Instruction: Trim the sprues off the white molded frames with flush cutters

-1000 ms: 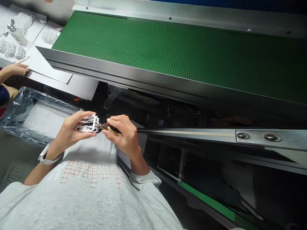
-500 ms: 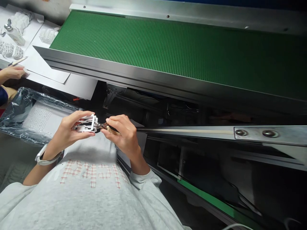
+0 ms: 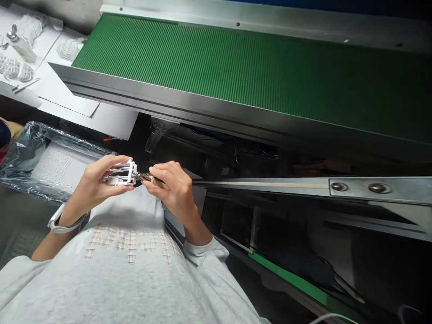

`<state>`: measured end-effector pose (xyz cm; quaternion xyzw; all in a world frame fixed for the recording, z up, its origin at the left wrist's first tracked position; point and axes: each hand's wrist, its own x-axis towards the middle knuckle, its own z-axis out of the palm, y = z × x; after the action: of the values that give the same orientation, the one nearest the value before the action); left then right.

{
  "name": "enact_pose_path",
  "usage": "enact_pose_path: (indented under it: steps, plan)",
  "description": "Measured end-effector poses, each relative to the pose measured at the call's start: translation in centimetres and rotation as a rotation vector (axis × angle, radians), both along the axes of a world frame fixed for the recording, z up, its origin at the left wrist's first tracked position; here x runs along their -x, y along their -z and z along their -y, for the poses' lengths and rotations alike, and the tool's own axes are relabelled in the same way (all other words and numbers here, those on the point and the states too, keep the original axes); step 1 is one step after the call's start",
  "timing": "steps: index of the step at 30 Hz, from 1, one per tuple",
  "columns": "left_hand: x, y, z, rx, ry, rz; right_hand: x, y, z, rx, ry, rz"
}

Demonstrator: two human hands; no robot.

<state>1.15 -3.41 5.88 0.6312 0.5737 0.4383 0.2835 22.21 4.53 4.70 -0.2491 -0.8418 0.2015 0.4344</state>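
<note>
"What's just past your pale grey shirt (image 3: 114,283)?"

"Your left hand (image 3: 96,177), its thumb and fingers parted around a white plastic frame (image 3: 130,173) and gripping it; your right hand (image 3: 173,183) is closed on a small tool (image 3: 144,176), its metal tip at the frame's right end."

"And beyond your hands?"

"To your left, a plastic-lined bin (image 3: 15,164); farther off, the green ribbed belt (image 3: 189,60); farther left, a bottle (image 3: 23,48)."
</note>
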Motion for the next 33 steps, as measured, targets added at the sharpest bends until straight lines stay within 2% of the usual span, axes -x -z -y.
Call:
enact_pose_path:
  steps: [6,10,13,16,18,21,24,26,28,31,33]
  plan:
    - [0.1,-0.3,0.2,0.017,-0.005,0.029,0.3,0.3,0.2,0.036,0.001,0.039]
    - [0.2,-0.2,0.2,0.031,0.016,0.095,0.3,0.5,0.4,0.162,-0.037,-0.122]
    - [0.5,0.0,0.2,0.028,-0.007,0.139,0.2,0.6,0.2,0.255,0.019,-0.146]
    - [0.4,0.1,0.2,0.011,0.002,0.137,0.0,0.7,0.0,0.186,0.094,-0.059]
    - [0.2,0.1,0.3,-0.055,0.018,0.099,0.1,0.8,0.1,0.107,0.125,-0.005]
    - [-0.2,0.2,0.3,-0.268,0.045,-0.021,0.3,0.7,0.3,0.028,0.142,0.014]
    - [-0.1,0.5,0.2,-0.433,0.122,-0.211,0.3,0.7,0.6,0.058,0.133,0.014]
    - [0.3,1.0,0.2,-0.438,0.134,-0.332,0.1,0.7,0.6,0.114,0.130,0.013]
    - [0.8,1.5,0.1,-0.393,0.042,-0.402,-0.2,0.8,0.6,0.158,0.140,0.009]
    - [1.0,2.0,-0.1,-0.339,-0.165,-0.388,-0.3,0.9,0.7,0.158,0.176,0.026]
    - [0.8,2.1,-0.2,-0.342,-0.208,-0.354,-0.2,0.9,0.8,0.134,0.194,0.042]
